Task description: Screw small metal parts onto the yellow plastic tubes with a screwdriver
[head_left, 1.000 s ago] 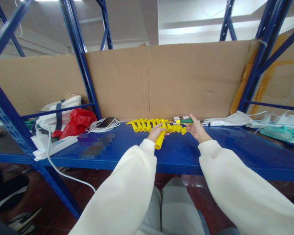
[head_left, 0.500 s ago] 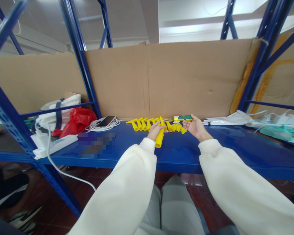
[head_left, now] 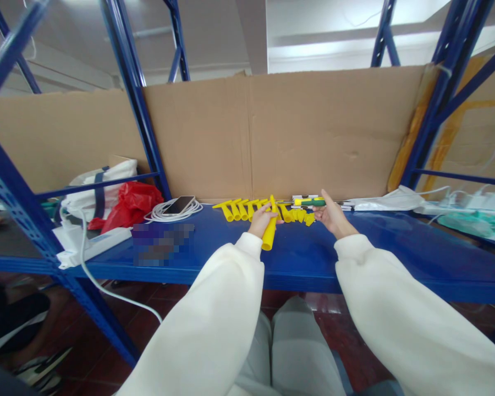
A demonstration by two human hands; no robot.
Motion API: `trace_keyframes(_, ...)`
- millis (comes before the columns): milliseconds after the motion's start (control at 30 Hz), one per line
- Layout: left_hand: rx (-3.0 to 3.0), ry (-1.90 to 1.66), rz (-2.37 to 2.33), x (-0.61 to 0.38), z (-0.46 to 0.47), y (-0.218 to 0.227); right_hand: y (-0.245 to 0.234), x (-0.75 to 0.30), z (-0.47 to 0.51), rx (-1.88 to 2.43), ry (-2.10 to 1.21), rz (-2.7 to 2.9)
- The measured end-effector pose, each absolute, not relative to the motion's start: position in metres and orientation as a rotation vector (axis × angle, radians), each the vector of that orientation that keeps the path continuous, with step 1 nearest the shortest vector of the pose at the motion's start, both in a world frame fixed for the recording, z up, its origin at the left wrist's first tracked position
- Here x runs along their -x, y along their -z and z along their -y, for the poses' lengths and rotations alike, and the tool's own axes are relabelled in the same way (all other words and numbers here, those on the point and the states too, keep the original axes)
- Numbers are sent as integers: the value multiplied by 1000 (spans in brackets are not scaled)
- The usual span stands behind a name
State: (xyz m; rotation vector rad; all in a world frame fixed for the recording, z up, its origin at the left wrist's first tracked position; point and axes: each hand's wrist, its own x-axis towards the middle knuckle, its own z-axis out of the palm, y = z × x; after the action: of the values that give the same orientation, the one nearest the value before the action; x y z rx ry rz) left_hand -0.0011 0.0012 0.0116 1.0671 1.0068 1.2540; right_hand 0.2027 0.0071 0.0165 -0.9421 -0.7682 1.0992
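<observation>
My left hand [head_left: 260, 221] is closed round a long yellow plastic tube [head_left: 269, 233] that tilts up from the blue shelf [head_left: 297, 258]. A little to the right, my right hand [head_left: 333, 215] grips a screwdriver with a green and yellow handle [head_left: 309, 202], its tip pointing left toward the tube's top. Behind both hands lies a row of several small yellow plastic pieces [head_left: 247, 209] along the cardboard backing.
A phone [head_left: 179, 205] rests on a coiled white cable [head_left: 165, 213] at the left, beside a red bag [head_left: 127, 206] and a white power strip [head_left: 94, 243]. Plastic bags and cables [head_left: 429, 202] lie at the right. Blue rack posts [head_left: 140, 110] stand around.
My right hand turned the screwdriver in its fingers and brought it level again, tip toward the tube. My left hand raised the yellow tube slightly more upright.
</observation>
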Motion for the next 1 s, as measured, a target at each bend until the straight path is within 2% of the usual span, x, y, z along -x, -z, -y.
trace_keyframes(167,-1088,-1269,-1010,0,0,-12,-17,-204,-4,999,-1084,785)
trace_keyframes(467,-1082,-1280,-1022,2,-2,-11,-25,-207,1,920,-1292,786)
trace_keyframes(1000,-1067,-1304,-1006,0,1,-14,-24,-205,-2,802,-1182,761)
